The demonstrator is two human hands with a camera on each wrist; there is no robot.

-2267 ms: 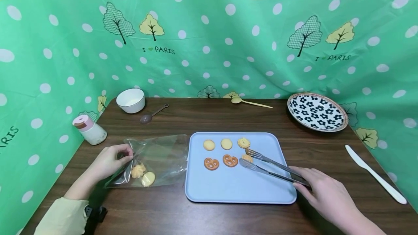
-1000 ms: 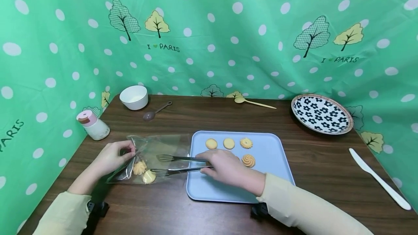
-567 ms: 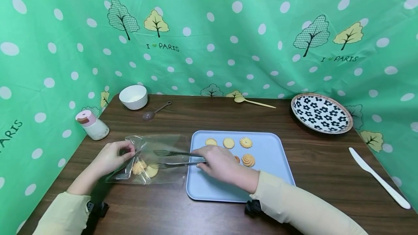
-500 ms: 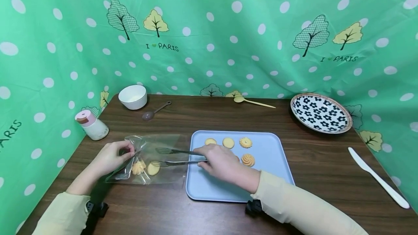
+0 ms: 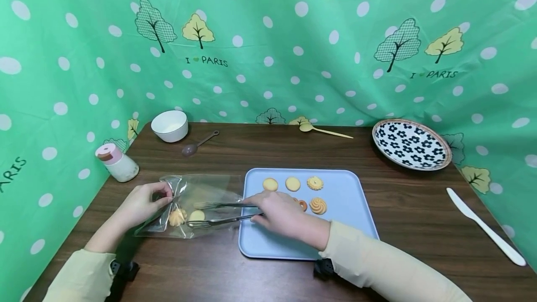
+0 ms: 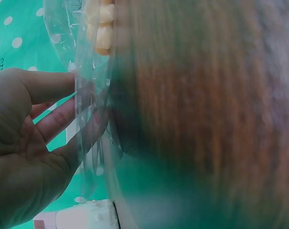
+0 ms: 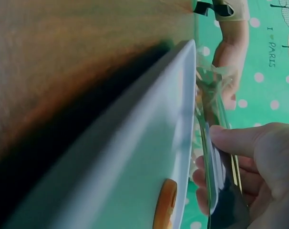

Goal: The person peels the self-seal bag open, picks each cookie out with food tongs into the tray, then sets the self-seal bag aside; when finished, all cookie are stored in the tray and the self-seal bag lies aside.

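Note:
In the head view my left hand [image 5: 144, 204] pinches the crumpled edge of a clear plastic bag [image 5: 226, 185] lying left of the tray. A flower-shaped cookie [image 5: 177, 217] and a round cookie [image 5: 196, 216] are inside it. My right hand [image 5: 281, 213] grips metal tongs [image 5: 228, 221], which reach from above the tray into the bag area. The tong tips are apart, with the round cookie between them. On the blue tray [image 5: 285, 246] are two plain round cookies [image 5: 292, 183], a scalloped cookie [image 5: 314, 182], a swirl cookie [image 5: 318, 205] and a pretzel [image 5: 302, 204] partly behind my hand.
A pink-lidded jar [image 5: 119, 164] stands at the left, with a white bowl [image 5: 169, 126] and a brown spoon [image 5: 190, 149] behind. A yellow spoon [image 5: 307, 127] lies at the back edge. At the right are a patterned plate [image 5: 411, 146] and a white knife [image 5: 482, 225].
My right hand has brought the tongs left from the swirl cookie on the tray to the bag. The bagged round cookie has shifted slightly away from me. My left hand stays on the bag.

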